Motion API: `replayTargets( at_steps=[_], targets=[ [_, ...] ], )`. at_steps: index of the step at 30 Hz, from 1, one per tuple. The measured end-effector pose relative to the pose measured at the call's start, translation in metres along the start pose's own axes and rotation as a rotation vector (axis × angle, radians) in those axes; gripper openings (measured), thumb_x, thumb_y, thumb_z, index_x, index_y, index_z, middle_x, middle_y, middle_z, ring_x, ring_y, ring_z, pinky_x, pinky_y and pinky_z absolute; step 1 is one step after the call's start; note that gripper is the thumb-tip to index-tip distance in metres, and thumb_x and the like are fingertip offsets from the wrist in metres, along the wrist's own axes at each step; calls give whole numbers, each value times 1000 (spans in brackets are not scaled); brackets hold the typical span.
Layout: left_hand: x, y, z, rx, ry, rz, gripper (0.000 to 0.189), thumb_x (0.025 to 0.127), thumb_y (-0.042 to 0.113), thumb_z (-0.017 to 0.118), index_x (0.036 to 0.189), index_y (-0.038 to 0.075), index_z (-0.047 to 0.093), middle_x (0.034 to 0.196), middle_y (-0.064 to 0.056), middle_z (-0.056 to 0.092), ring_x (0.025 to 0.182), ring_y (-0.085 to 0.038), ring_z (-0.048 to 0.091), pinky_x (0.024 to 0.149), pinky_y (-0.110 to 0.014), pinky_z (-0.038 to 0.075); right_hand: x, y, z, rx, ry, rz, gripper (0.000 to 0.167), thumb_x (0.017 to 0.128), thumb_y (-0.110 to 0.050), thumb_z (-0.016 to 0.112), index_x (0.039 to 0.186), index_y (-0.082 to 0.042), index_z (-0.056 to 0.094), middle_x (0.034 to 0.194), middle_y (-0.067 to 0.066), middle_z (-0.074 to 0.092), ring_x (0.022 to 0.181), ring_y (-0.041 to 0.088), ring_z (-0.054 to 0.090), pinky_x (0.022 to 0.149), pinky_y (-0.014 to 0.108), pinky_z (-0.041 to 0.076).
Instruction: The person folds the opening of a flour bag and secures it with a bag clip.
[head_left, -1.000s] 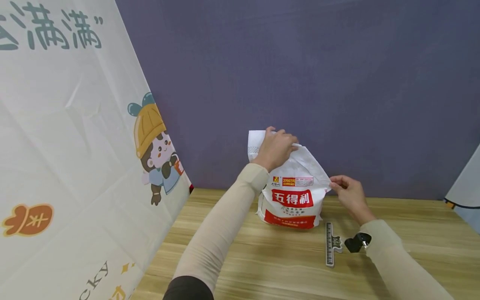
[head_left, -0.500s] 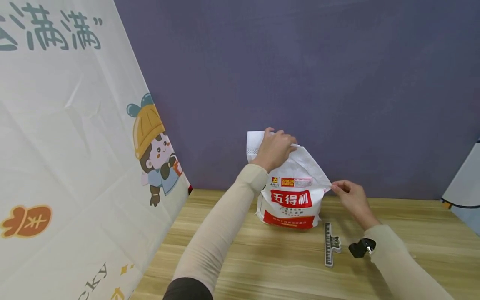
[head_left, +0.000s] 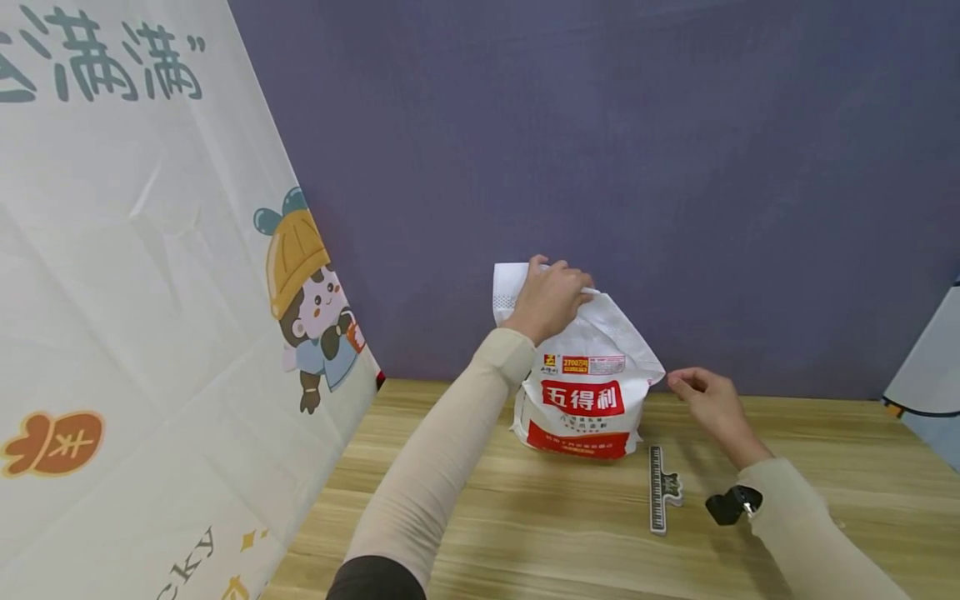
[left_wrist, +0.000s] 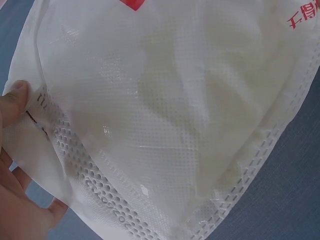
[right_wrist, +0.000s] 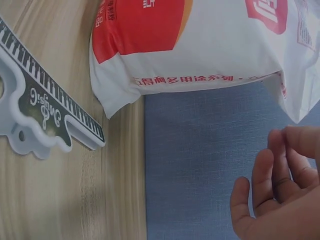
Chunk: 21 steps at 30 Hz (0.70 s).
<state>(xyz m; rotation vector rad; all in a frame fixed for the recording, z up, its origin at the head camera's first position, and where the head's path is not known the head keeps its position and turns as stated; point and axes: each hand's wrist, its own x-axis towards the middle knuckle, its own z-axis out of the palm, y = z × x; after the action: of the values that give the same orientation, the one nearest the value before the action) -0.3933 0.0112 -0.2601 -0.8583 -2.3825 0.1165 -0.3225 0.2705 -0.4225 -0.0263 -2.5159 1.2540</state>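
Observation:
A white and red flour bag [head_left: 583,398] stands on the wooden table, its top folded over toward the left. My left hand [head_left: 550,298] grips that folded top edge; in the left wrist view the thumb [left_wrist: 17,97] lies on one side of the white material, fingers behind it. Just off the bag's pointed right corner is my right hand [head_left: 711,403], holding nothing. The right wrist view shows its fingers [right_wrist: 262,175] loosely bent, thumb and index tips close together, with a small gap to the corner. A piano-patterned clip [head_left: 657,490] marked "Music" lies right of the bag's front.
The wooden table [head_left: 525,533] runs up to a blue-grey backdrop [head_left: 600,150] close behind the bag. A white printed sheet [head_left: 150,275] stands along the left side. At the far right another white panel [head_left: 930,358] borders the table.
My right hand has let go of the bag's right corner and moved slightly right and down. My left hand keeps its grip on the top, and the clip stays put.

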Motion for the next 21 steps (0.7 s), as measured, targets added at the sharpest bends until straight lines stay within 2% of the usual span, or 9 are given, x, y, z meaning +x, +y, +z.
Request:
replayTargets(
  at_steps=[5,10,16,21],
  targets=[
    [0,1,0,1,4,4,24,105,39,56,119,30,73,119,14,75,113,-10,64,117,-48,34,-6,3,-2,-8,-58,2,37,105,-28,56,117,5,68,105,20,71,83,7,56,67,21,46],
    [1,0,0,3,-2,6,25,105,39,56,119,30,73,120,14,74,113,-10,64,117,-49,33,-11,14,-3,-40,-147,-27,31,104,-21,58,114,7,67,101,16,72,84,9,58,68,23,48],
    [1,1,0,4,-9,5,24,105,39,56,120,30,73,120,14,74,114,-10,64,118,-48,33,-19,26,-2,-143,-255,-108,22,99,-16,66,106,5,69,95,14,72,83,13,60,66,26,48],
    [0,0,0,4,-10,-3,24,105,39,56,120,31,73,121,15,74,114,-9,64,118,-49,32,-30,32,5,-168,-356,-109,19,94,-15,70,101,3,70,88,8,70,80,15,60,65,28,49]
  ],
)
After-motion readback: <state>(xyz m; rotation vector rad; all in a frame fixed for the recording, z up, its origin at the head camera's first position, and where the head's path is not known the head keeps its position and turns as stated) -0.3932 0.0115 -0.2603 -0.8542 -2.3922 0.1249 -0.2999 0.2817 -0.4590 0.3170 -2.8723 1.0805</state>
